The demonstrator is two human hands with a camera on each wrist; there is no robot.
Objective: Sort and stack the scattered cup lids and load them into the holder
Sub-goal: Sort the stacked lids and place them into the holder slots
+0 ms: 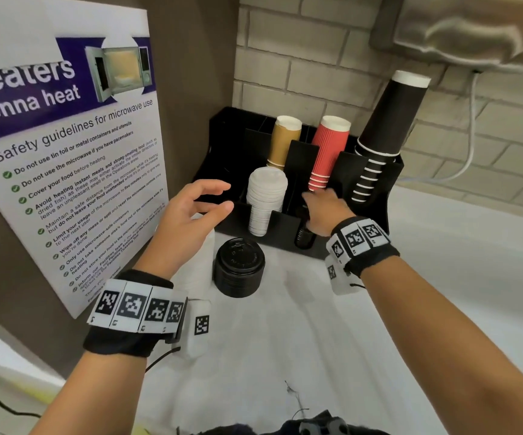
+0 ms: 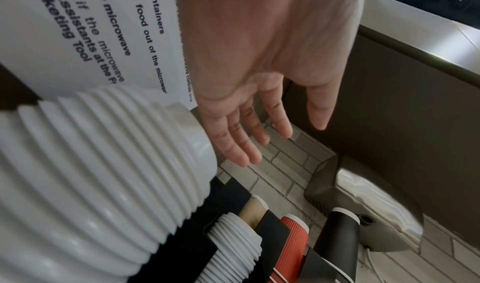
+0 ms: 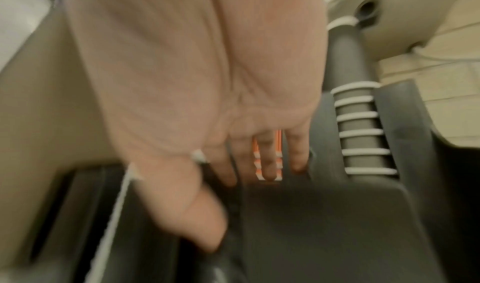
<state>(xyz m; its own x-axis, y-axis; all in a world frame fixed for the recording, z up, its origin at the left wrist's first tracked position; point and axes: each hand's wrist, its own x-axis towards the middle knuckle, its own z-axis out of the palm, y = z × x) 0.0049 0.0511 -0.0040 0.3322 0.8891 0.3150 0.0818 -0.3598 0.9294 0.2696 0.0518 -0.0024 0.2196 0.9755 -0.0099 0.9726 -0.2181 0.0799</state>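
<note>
We count one black holder (image 1: 222,171), beyond both hands, with three cup stacks and one white lid stack (image 1: 265,199). A second white lid stack (image 2: 85,180) stands under our left hand (image 1: 191,211); one black lid stack (image 1: 239,266) sits between our wrists. Left fingers are spread, empty. Our right hand (image 1: 324,211) reaches down into a front slot, fingers straight, holding nothing we can see.

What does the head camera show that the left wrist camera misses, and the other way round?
Only the head view shows the stack of black lids on the counter and the right hand reaching into the black holder. Only the left wrist view shows the open palm of the left hand and a ribbed white lid stack close up. Both show the red cups and the microwave poster.
</note>
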